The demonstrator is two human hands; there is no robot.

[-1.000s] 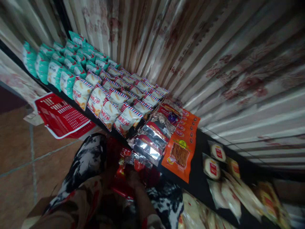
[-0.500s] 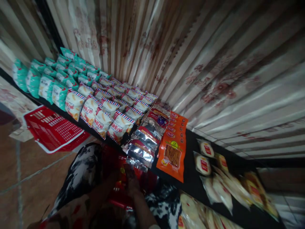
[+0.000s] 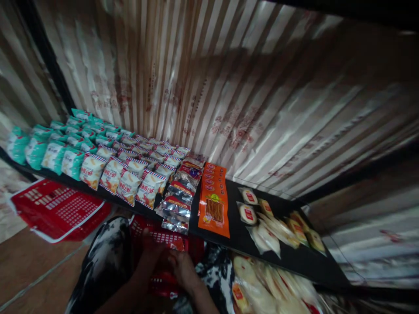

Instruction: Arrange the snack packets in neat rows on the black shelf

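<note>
Both my hands are down in a red basket (image 3: 155, 235) that rests between my knees, below the edge of a black shelf (image 3: 288, 261). My left hand (image 3: 148, 249) lies at the basket's left side. My right hand (image 3: 183, 268) is just right of it, over red packets inside. It is dark there and the fingers do not show clearly. Right above the basket, a row of silver-and-red packets (image 3: 175, 205) lies on the shelf, with orange packets (image 3: 214, 203) beside it.
The shelf also carries teal bags (image 3: 52, 152), red-and-blue-striped white bags (image 3: 127, 185) and clear packs of round cakes (image 3: 248, 213). A second red basket (image 3: 55, 209) lies on the tiled floor to the left. Pale packets (image 3: 258, 288) fill a lower shelf. A striped wall (image 3: 229, 109) backs the shelf.
The view has tilted up and levelled, so more of the wall shows. My hands have gone deeper into the basket; the silver-and-red packet seen at them a second ago is out of sight.
</note>
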